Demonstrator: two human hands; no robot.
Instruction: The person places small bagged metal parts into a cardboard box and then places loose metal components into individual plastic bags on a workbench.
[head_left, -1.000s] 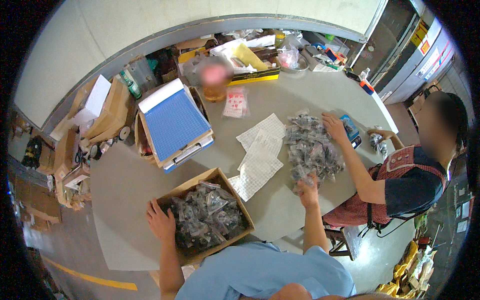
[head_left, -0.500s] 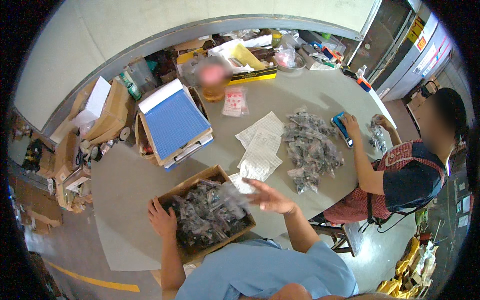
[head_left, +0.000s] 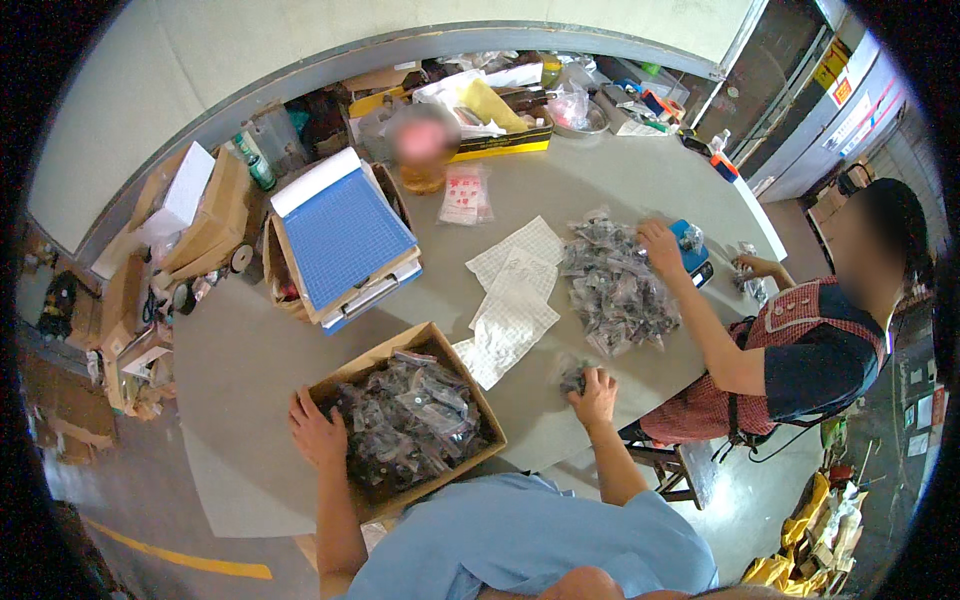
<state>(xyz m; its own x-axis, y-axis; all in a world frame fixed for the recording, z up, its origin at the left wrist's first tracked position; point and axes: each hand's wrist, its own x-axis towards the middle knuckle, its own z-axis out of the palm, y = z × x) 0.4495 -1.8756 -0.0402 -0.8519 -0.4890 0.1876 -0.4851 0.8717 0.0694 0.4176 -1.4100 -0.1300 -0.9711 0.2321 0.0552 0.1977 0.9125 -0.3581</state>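
A cardboard box [head_left: 483, 385] sits at the table's near edge, filled with small clear plastic bags [head_left: 410, 415] of dark parts. My left hand [head_left: 318, 430] lies at the box's left wall, fingers stretched out and a little apart. To the right of the box, my right hand [head_left: 597, 396] closes on a small plastic bag of dark parts [head_left: 572, 376] at the tabletop. Its fingertips are partly hidden. Just beyond it spreads a heap of similar bags [head_left: 622, 295]. Sheets of white gridded paper [head_left: 515, 310] lie between box and heap.
On the right, a co-worker [head_left: 800, 340] sits with one hand by a small blue scale [head_left: 690, 262] bearing a bag and the other at more bags [head_left: 748, 280]. A blue clipboard [head_left: 345, 240] tops a carton at left. A jar [head_left: 425, 170] stands farther back.
My right hand has moved from the box's right edge to the table on the right, carrying a plastic bag. The co-worker's hand has shifted from the scale toward the heap; a bag now shows on the scale.
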